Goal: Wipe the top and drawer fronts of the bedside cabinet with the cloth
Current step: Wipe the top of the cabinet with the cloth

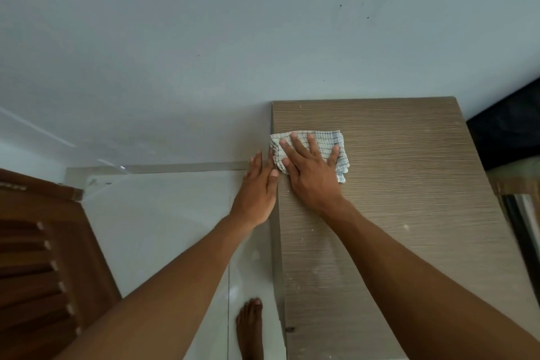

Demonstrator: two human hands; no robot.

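Observation:
The bedside cabinet (409, 199) has a brown wood-grain top with pale specks of dust. A white cloth with a dark check pattern (327, 140) lies folded on the top near its far left edge. My right hand (309, 166) presses flat on the cloth with fingers spread. My left hand (260, 187) rests against the cabinet's left edge, fingers together and extended, thumb on the top's rim, holding nothing. The drawer fronts are out of sight from this angle.
A pale wall (204, 38) stands right behind the cabinet. A brown louvred wooden door (43, 266) is at the lower left. My bare foot (249, 327) stands on the white tiled floor beside the cabinet. A dark object (508, 131) sits to the right.

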